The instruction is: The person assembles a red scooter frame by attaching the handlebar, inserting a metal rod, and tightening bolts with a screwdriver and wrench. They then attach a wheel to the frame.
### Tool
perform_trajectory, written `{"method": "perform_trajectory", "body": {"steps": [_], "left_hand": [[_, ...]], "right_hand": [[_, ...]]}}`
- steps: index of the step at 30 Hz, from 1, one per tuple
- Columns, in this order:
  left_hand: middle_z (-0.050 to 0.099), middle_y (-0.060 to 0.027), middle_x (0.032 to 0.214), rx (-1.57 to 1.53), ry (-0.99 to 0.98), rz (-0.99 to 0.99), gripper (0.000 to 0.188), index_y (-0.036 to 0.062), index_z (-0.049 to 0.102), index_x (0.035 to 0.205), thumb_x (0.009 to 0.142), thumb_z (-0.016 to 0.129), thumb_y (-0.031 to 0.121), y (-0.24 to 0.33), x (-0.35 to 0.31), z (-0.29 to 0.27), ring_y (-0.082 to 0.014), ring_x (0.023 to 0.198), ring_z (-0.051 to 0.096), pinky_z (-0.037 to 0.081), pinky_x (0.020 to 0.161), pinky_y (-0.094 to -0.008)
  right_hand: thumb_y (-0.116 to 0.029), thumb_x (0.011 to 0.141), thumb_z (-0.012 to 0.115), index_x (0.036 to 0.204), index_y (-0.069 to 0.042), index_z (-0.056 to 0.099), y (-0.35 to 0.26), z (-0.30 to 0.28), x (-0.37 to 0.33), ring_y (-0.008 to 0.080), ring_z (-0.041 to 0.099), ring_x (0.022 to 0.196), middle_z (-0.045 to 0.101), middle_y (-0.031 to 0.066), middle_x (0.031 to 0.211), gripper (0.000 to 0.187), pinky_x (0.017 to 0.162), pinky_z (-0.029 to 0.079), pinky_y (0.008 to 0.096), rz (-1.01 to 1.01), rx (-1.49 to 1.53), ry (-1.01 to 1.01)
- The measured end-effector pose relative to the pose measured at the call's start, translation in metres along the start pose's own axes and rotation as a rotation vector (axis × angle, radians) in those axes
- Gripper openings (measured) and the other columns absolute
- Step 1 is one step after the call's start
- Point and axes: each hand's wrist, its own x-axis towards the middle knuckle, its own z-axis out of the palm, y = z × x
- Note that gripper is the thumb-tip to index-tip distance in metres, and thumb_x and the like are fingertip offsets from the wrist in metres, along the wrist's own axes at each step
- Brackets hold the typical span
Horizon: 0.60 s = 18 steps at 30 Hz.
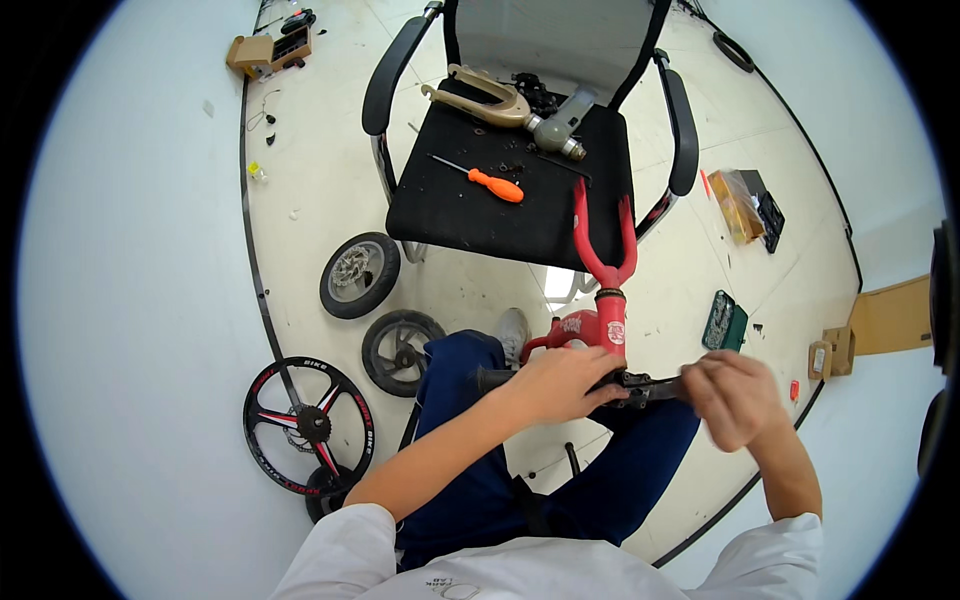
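A red bike frame (578,326) with a red fork (603,262) stands between my knees, the fork's prongs up against the chair seat. My left hand (570,383) is closed over the black handlebar stem (634,379) at the near end of the red tube, its fingertips at the clamp. A dark bar (492,380) shows to the left of that hand, and a dark flat length runs from the stem toward the right. My right hand (735,398), smeared by motion, is curled closed at that right end; what its fingers hold is hidden.
On the black office chair (420,215) lie an orange-handled screwdriver (492,184), a beige fork (495,105), a grey-green part (562,122) and small hardware. Wheels, including a black-and-red one (262,450), lie left. A green case (724,322) and boxes (738,205) lie right.
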Motion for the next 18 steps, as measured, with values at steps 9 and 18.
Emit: {"method": "perform_trajectory", "body": {"steps": [9, 18], "left_hand": [[0.063, -0.0101, 0.074, 0.178, -0.127, -0.043, 0.036, 0.0072, 0.062, 0.108, 0.09, 0.063, 0.038, 0.006, -0.009, -0.006, -0.0282, 0.065, 0.064, 0.051, 0.058, -0.0393], [0.065, -0.0082, 0.084, 0.145, 0.331, 0.249, 0.028, 0.0032, 0.064, 0.1, 0.082, 0.071, 0.023, 0.008, -0.03, 0.01, -0.0253, 0.078, 0.062, 0.051, 0.069, -0.0353]], "right_hand": [[-0.015, 0.092, 0.064, 0.087, 0.005, 0.065, 0.148, 0.202, 0.081, 0.0224, 0.065, 0.051, 0.062, 0.0149, 0.062, 0.02, 0.051, 0.048, 0.0357, 0.876, 0.46, 0.088], [-0.027, 0.086, 0.069, 0.104, 0.003, 0.064, 0.123, 0.17, 0.053, 0.0268, 0.066, 0.072, 0.068, 0.0181, 0.081, 0.036, 0.066, 0.052, 0.0373, 0.795, 0.539, -0.161]]}}
